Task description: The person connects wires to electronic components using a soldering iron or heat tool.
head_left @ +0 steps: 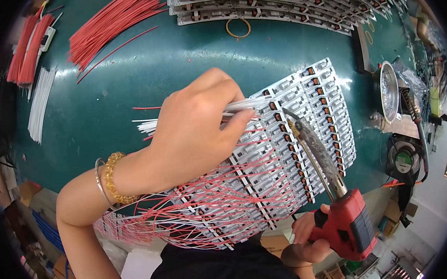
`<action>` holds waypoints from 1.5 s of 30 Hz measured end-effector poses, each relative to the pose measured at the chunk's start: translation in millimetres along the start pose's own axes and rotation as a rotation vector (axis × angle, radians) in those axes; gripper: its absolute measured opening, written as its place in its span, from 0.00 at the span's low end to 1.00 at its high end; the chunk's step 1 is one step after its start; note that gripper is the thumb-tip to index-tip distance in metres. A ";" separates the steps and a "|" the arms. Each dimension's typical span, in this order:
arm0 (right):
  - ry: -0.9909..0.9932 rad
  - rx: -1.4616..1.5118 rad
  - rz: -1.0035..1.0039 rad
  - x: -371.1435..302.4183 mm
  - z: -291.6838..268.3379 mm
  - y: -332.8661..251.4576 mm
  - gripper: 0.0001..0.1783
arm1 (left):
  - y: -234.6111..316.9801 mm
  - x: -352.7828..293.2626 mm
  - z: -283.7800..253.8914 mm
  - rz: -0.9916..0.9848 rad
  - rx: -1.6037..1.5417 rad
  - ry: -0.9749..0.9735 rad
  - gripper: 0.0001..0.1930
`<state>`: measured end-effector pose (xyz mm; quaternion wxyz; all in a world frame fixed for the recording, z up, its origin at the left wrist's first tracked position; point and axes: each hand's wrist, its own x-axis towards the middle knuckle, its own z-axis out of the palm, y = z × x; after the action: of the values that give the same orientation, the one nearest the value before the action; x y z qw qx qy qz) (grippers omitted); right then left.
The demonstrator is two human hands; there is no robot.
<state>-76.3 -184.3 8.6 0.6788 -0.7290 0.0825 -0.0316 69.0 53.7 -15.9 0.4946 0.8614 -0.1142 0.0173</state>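
My left hand [196, 117] is closed on a bundle of white wires [247, 105], whose ends point at the circuit board panel [339, 123] and stick out behind the hand. My right hand [307, 242] grips a red soldering gun [349, 224] by its handle. The gun's tip and thin feed tube reach over the panel, just right of the wire ends; whether the tip touches is hard to tell. Red and white wires [220, 188] trail from the panel's nearer rows toward the table's front edge. One red wire [146, 108] shows beside the left hand.
Stacked circuit board panels [267, 12] lie at the back. Red wires [115, 23] and white wires [41, 105] are heaped on the left of the green table [135, 73]. A rubber band [238, 28], metal bowl [388, 92], coiled holder [410, 104] and small fan [404, 158] lie farther off.
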 end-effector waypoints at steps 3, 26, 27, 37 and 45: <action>0.003 -0.044 0.035 -10.5 -10.7 8.9 0.51 | -0.7 0.0 2.3 0.002 0.078 -0.021 0.05; -0.047 -0.089 0.029 -4.5 -5.5 3.0 0.45 | -6.6 -0.4 1.9 0.024 0.081 -0.016 0.06; -0.058 -0.012 0.092 -0.5 3.9 -5.7 0.46 | -7.9 -1.2 0.5 0.021 0.090 -0.022 0.06; -0.113 -0.020 0.020 -16.3 -25.3 28.6 0.49 | -6.3 1.2 1.7 0.046 0.115 -0.008 0.07; -0.057 -0.188 -0.016 -20.8 -30.8 40.4 0.49 | -5.9 0.8 1.7 0.042 0.097 -0.001 0.07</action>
<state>-104.8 -213.9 -27.8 0.6091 -0.7908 0.0599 -0.0086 70.9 54.9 -21.7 0.4517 0.8818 -0.1318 0.0328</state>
